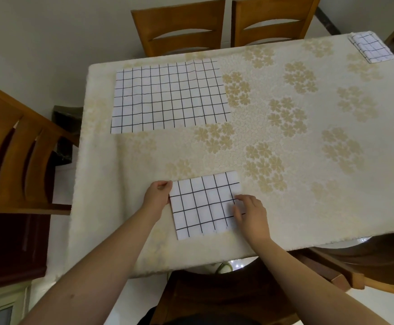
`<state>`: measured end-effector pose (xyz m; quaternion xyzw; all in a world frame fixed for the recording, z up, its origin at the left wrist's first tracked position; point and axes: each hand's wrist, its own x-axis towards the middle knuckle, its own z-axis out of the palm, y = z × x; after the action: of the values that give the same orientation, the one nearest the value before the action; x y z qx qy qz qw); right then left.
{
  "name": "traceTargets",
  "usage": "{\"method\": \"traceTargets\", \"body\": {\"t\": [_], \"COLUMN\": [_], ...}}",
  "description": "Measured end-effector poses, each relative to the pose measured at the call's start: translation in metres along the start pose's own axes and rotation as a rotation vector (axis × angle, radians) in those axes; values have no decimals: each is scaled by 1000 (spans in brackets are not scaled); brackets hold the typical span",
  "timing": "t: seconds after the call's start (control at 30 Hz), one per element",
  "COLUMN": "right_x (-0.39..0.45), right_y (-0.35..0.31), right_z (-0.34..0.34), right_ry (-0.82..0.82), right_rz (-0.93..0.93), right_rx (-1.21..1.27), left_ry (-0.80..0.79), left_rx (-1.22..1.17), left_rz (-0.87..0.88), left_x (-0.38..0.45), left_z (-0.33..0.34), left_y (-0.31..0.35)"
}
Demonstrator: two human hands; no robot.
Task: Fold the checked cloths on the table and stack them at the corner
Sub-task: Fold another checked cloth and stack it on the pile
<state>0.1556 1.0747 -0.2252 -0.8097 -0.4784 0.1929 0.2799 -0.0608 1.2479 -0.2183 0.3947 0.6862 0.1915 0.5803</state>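
A folded white cloth with black checks (203, 205) lies near the table's front edge. My left hand (157, 194) grips its upper left corner, fingers curled at the edge. My right hand (250, 213) rests on its right edge, fingertips pressing the fabric; whether it pinches the edge I cannot tell. A larger checked cloth (170, 96) lies spread flat at the far left of the table. A small stack of folded checked cloths (370, 46) sits at the far right corner.
The table (308, 137) wears a cream cloth with beige flower prints. Two wooden chairs (224, 26) stand at the far side, one chair (15, 148) at the left, another chair (214, 294) in front below me.
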Motion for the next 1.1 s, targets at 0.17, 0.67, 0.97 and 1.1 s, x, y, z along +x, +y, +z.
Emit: {"method": "traceTargets", "body": {"t": [0.17, 0.67, 0.97, 1.1], "right_x": [-7, -12, -10, -5], "right_y": [-15, -28, -36, -44], "right_z": [12, 16, 13, 4], "right_ry": [-168, -336, -458, -403], "right_rz": [-138, 192, 233, 287], "right_rx": [37, 307, 456, 577], "left_ry": [12, 32, 43, -11], "left_rx": [226, 300, 355, 428], "left_rz": [-17, 115, 397, 456], "left_x": [-35, -64, -84, -91], "left_z": [-3, -13, -4, 22], "left_y": [-28, -35, -8, -3]}}
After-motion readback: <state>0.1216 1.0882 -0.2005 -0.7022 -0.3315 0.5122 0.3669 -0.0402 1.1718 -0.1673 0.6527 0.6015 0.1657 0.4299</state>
